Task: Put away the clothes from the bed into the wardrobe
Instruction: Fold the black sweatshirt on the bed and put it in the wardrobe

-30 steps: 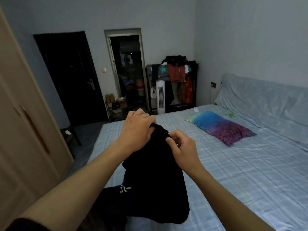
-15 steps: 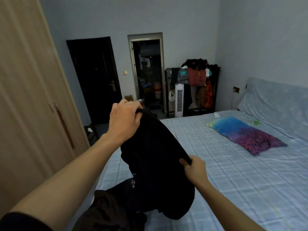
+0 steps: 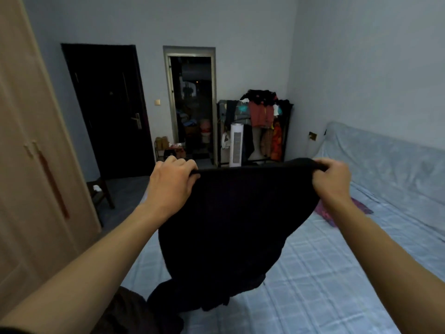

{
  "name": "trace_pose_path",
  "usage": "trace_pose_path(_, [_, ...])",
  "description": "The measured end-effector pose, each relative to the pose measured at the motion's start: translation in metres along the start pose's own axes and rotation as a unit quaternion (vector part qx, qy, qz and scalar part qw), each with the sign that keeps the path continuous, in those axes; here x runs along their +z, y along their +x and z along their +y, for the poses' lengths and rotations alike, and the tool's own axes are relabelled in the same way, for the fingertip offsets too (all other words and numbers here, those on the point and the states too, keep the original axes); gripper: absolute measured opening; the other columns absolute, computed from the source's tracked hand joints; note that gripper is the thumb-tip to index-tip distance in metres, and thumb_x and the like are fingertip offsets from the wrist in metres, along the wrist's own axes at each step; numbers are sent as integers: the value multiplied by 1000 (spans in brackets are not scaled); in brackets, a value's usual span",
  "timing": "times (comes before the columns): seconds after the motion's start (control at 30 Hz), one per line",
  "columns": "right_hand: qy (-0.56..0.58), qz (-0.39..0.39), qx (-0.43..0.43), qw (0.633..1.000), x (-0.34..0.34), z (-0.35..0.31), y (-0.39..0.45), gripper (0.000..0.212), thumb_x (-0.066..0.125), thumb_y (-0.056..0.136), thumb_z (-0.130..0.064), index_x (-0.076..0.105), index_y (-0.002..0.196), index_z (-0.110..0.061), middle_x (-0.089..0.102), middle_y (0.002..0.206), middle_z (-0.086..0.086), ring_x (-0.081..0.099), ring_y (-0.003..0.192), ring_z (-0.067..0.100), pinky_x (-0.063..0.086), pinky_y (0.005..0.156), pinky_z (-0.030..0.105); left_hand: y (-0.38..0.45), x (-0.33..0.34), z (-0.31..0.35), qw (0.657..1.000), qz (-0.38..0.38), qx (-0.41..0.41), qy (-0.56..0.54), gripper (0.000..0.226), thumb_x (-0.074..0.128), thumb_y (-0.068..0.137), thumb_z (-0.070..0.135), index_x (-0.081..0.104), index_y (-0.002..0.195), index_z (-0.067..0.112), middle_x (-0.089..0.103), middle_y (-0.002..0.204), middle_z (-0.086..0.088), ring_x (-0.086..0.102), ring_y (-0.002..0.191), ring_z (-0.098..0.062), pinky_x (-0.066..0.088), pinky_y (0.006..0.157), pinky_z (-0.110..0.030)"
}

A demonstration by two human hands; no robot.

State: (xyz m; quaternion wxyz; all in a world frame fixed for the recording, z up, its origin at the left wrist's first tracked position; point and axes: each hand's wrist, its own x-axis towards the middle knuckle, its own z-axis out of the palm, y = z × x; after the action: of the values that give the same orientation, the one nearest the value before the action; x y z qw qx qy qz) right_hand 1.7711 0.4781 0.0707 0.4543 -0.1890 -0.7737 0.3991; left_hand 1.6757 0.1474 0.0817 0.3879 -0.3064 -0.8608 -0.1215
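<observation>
Garment (image 3: 231, 213) between 2 gripping hands

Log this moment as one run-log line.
left hand: grips black garment edge | right hand: grips opposite edge | garment: spread above bed | wardrobe: closed

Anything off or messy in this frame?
Nothing damaged or spilled. Both hands, left hand and right hand, hold the black garment spread by its top edge over the bed. The clothes rack by the far wall is heaped untidily.
</observation>
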Motion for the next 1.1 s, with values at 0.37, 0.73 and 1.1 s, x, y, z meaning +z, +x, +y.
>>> trace_pose_path(0.37, [-125, -54, -80, 987, -80, 34, 41, 26, 59, 80, 12, 77, 91, -3, 69, 81, 7, 61, 80, 17, 39, 71, 23, 28, 50, 68, 984, -26, -48, -168, 7, 61, 96, 23, 56, 94, 18, 67, 82, -4, 63, 73, -27, 55, 64, -44])
trace_pose_path(0.73, [-294, -195, -67, 933, -64, 189, -24, 24, 68, 73, -3, 75, 90, -19, 71, 87, 10, 66, 84, 35, 53, 71, 39, 11, 107, 109, 955, -70, -194, -213, 5, 61, 93, 8, 65, 89, 9, 65, 81, -8, 58, 76, -24, 43, 71, -33])
trace_pose_path(1.1, [-309, -137, -25, 941, -14, 238, -37, 24, 61, 73, 9, 55, 86, -10, 52, 86, 10, 53, 66, 34, 36, 51, 35, -9, 137, 1, 947, -231, 86, -204, 33, 89, 66, 0, 66, 76, 20, 50, 73, 14, 53, 64, -4, 41, 62, -16])
